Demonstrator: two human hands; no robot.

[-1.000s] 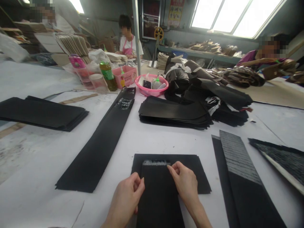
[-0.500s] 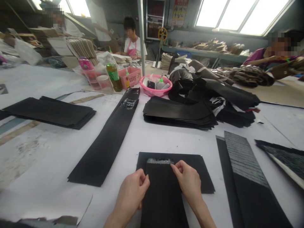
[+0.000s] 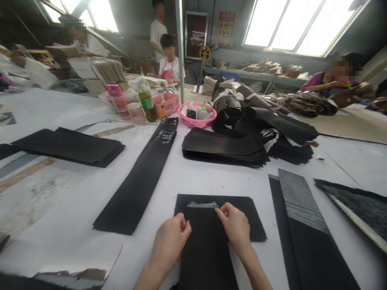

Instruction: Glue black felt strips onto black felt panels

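Note:
My left hand (image 3: 172, 237) and my right hand (image 3: 236, 223) each pinch one side edge of a long black strip (image 3: 205, 249) near its far end. Across that end runs a shiny, whitish band (image 3: 202, 204) that looks like glue. Beneath the strip a wider black sheet (image 3: 248, 219) lies crosswise on the white table. To the left a long black strip stack (image 3: 133, 189) stretches away from me, with shiny patches at its far end. On the right lie black pieces with a grey striped area (image 3: 302, 201).
A pile of black sheets (image 3: 223, 147) lies beyond my hands, another pile (image 3: 69, 147) at the left. A pink basin (image 3: 196, 121) holds a bottle and a phone-like object. Behind are a green bottle (image 3: 147, 105), a pink box (image 3: 166, 104), a metal post (image 3: 181, 52) and several co-workers.
The camera view has shifted slightly. Both hands keep pinching the strip's edges, with little movement. A standing person in the background now shows behind the seated one.

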